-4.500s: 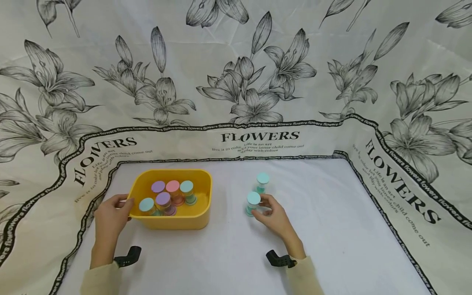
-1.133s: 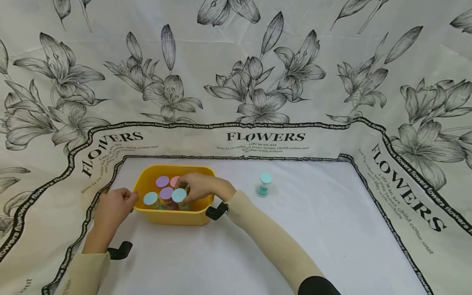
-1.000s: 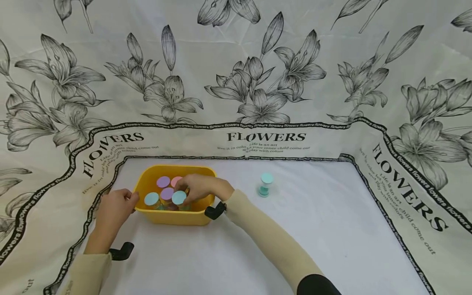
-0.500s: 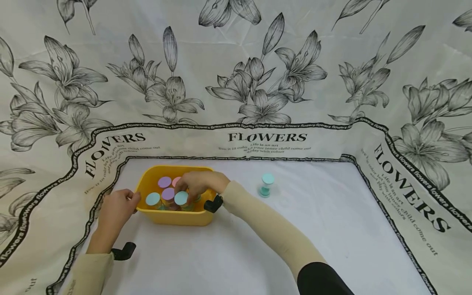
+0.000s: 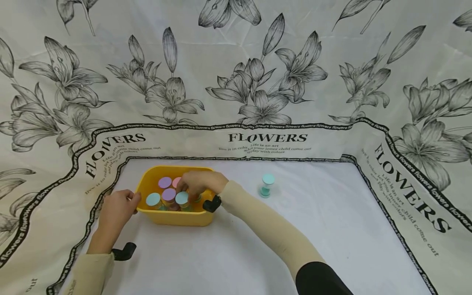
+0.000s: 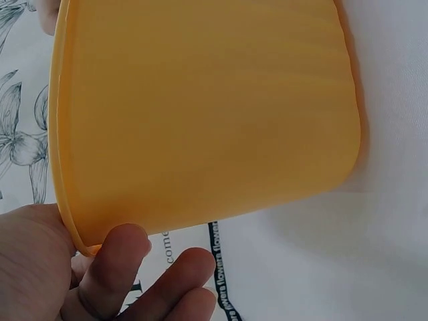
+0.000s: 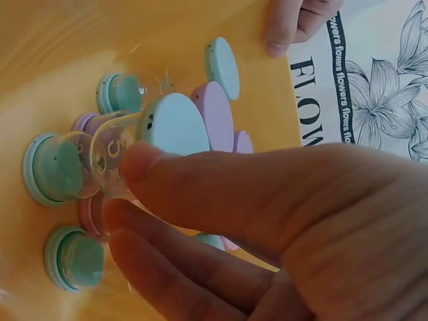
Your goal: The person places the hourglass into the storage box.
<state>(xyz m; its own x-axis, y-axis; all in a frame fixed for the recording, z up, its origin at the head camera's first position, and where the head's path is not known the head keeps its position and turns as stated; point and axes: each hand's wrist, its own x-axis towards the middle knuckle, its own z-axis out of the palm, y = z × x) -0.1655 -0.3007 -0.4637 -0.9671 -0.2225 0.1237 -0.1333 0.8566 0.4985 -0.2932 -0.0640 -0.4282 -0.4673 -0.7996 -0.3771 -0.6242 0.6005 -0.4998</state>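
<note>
Inside the yellow plastic bin (image 5: 180, 219) stand several small sand timers with round teal, purple and pink caps. With thumb and fingers my right hand (image 5: 199, 181) pinches a teal sand timer (image 5: 182, 198), whose base rests on the bin floor. In the right wrist view, that timer (image 7: 175, 124) carries a "5" on its glass. Two purple timers (image 5: 164, 182), a pink timer (image 5: 176, 182) and another teal timer (image 5: 153, 199) are nearby; the hand partly covers one more teal timer. My left hand (image 5: 117, 209) grips the bin's left rim; the left wrist view shows its fingers (image 6: 115, 264) at the corner.
One teal sand timer (image 5: 266, 185) stands upright on the white tabletop (image 5: 236, 254), right of the bin. Behind and beside the table hangs a cloth (image 5: 265, 143) printed with flowers and lettering.
The right hand has carried a teal sand timer from the table leftward into the bin. Over the last second, both hands have stayed nearly still. The left hand has kept hold of the rim.
</note>
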